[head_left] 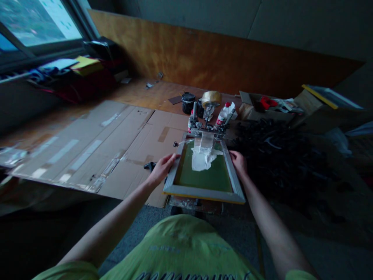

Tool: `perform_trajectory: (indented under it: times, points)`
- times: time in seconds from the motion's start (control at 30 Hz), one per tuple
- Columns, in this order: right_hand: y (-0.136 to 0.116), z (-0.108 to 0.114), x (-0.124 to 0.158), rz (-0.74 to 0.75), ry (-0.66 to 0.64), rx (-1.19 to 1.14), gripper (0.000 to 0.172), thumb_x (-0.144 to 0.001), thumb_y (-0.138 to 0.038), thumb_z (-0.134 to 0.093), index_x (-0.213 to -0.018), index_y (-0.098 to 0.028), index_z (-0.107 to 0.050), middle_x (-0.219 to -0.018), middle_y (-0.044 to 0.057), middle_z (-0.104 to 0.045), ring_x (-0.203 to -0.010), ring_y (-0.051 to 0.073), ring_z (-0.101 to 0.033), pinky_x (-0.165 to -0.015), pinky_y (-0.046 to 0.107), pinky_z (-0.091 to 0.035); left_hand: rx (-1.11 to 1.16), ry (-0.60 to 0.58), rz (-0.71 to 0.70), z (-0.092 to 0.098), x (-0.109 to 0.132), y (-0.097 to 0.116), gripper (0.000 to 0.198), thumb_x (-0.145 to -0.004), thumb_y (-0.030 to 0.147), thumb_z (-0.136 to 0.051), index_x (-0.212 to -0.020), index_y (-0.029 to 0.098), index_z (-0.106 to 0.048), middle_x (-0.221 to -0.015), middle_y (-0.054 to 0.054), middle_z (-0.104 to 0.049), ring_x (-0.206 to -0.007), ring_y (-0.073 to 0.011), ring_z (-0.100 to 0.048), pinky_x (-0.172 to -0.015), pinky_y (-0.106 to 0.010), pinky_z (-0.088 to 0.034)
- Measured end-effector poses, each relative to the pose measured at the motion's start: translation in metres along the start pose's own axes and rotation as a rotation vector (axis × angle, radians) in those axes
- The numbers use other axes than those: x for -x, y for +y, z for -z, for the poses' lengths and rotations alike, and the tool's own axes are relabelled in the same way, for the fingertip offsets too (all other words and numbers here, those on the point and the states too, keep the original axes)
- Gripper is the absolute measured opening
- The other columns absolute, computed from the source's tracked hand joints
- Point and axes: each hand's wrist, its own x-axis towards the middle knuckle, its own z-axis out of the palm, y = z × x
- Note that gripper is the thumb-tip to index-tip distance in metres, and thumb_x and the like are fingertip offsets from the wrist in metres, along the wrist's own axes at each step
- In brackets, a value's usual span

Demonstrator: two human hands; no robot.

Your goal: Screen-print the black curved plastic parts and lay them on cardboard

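Note:
In front of me a screen printing frame point(204, 192) has a grey metal rim, a yellowish front edge and green mesh. A crumpled white sheet or film point(201, 161) lies on the mesh below a pale flat block point(207, 139). My left hand point(163, 168) is closed on the frame's left rim. On the opposite rim my right hand point(239, 162) is closed too, its fingers partly hidden by the frame. Behind the frame stands a metal clamp fixture point(205, 130) with upright bolts. Beside my left hand sits a small black handle-like part point(150, 166).
Taped cardboard point(134, 136) covers the table to the left. Behind the fixture stand a black tub point(188, 103), a roll of tape point(211, 98) and a bottle with a red cap point(223, 114). To the right lie a dark heap point(279, 155) and an open cardboard box point(253, 109).

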Motion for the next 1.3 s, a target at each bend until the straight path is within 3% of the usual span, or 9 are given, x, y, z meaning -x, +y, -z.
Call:
perform_trajectory:
  times: [0.17,0.23,0.33,0.57,0.8,0.93,1.1,1.2,1.3]
  points:
    - [-0.056,-0.010,-0.039,0.189,-0.071,0.091,0.056,-0.079,-0.034,-0.076,-0.129,-0.016,-0.058,-0.132,0.016,-0.056,-0.119,0.029,-0.054,-0.098,0.042,-0.048,-0.110,0.036,0.103,-0.008,0.003,-0.077,0.081,-0.078,0.055,-0.066,-0.146,0.017,-0.046,-0.067,0.004,-0.058,-0.055,-0.0111,-0.051,-0.049,-0.019,-0.036]
    - [-0.083,-0.023,-0.036,0.226,-0.234,0.205,0.040,-0.079,-0.027,-0.076,-0.115,-0.016,-0.063,-0.118,0.014,-0.064,-0.114,0.029,-0.057,-0.095,0.041,-0.047,-0.166,0.046,0.117,-0.009,-0.002,-0.090,0.077,-0.078,0.052,-0.065,-0.145,0.018,-0.047,-0.066,0.004,-0.059,-0.055,-0.0113,-0.052,-0.050,-0.020,-0.036]
    - [-0.101,-0.033,-0.009,0.255,-0.422,0.318,0.011,-0.087,-0.020,-0.064,-0.097,-0.016,-0.066,-0.098,0.011,-0.069,-0.097,0.025,-0.061,-0.084,0.035,-0.047,-0.208,0.032,0.137,-0.007,-0.009,-0.096,0.071,-0.079,0.051,-0.064,-0.141,0.018,-0.052,-0.067,0.003,-0.061,-0.054,-0.0113,-0.052,-0.049,-0.020,-0.036]
    - [-0.091,-0.010,0.029,0.611,-0.620,0.271,0.010,-0.086,-0.013,-0.059,-0.088,-0.019,-0.066,-0.089,0.005,-0.070,-0.089,0.020,-0.062,-0.073,0.029,-0.042,-0.221,0.047,0.164,-0.006,-0.010,-0.097,0.066,-0.079,0.051,-0.064,-0.135,0.019,-0.056,-0.069,0.001,-0.064,-0.055,-0.0124,-0.055,-0.051,-0.021,-0.038]
    - [-0.091,-0.022,0.040,0.526,-0.443,0.280,0.012,-0.087,-0.011,-0.057,-0.091,-0.017,-0.067,-0.094,0.008,-0.071,-0.090,0.020,-0.063,-0.074,0.029,-0.043,-0.153,0.030,0.143,-0.007,-0.009,-0.096,0.075,-0.076,0.057,-0.065,-0.138,0.016,-0.053,-0.070,0.000,-0.064,-0.056,-0.0127,-0.055,-0.051,-0.021,-0.039]
    - [-0.095,-0.023,0.035,0.436,-0.462,0.167,0.013,-0.089,-0.031,-0.066,-0.098,-0.021,-0.067,-0.094,0.005,-0.072,-0.088,0.020,-0.066,-0.074,0.028,-0.046,-0.141,0.001,0.176,-0.006,-0.005,-0.086,0.079,-0.076,0.059,-0.064,-0.141,0.017,-0.049,-0.068,0.003,-0.059,-0.052,-0.0101,-0.050,-0.048,-0.020,-0.034]
    - [-0.098,-0.005,-0.038,0.142,-0.240,0.163,0.054,-0.085,-0.042,-0.070,-0.135,-0.030,-0.054,-0.111,0.005,-0.072,-0.092,0.022,-0.068,-0.075,0.030,-0.049,-0.102,-0.042,0.178,0.000,0.002,-0.046,0.085,-0.074,0.058,-0.068,-0.146,0.020,-0.044,-0.060,0.008,-0.050,-0.046,-0.0078,-0.040,-0.044,-0.019,-0.026]
    - [-0.069,0.023,-0.074,0.010,-0.030,0.109,0.058,-0.091,-0.051,-0.060,-0.140,-0.023,-0.050,-0.101,0.007,-0.073,-0.085,0.022,-0.067,-0.075,0.031,-0.049,-0.025,-0.006,0.123,0.002,0.002,-0.011,0.070,-0.076,0.063,-0.065,-0.130,0.017,-0.060,-0.067,0.003,-0.057,-0.051,-0.0086,-0.046,-0.045,-0.020,-0.030]
    - [-0.028,0.039,-0.074,-0.175,0.116,0.056,0.049,-0.099,-0.051,-0.039,-0.122,-0.014,-0.062,-0.090,0.010,-0.072,-0.079,0.022,-0.065,-0.072,0.032,-0.047,0.092,0.075,-0.020,-0.001,-0.009,0.028,0.063,-0.082,0.069,-0.053,-0.109,0.014,-0.068,-0.080,-0.003,-0.065,-0.062,-0.0120,-0.057,-0.053,-0.022,-0.041]
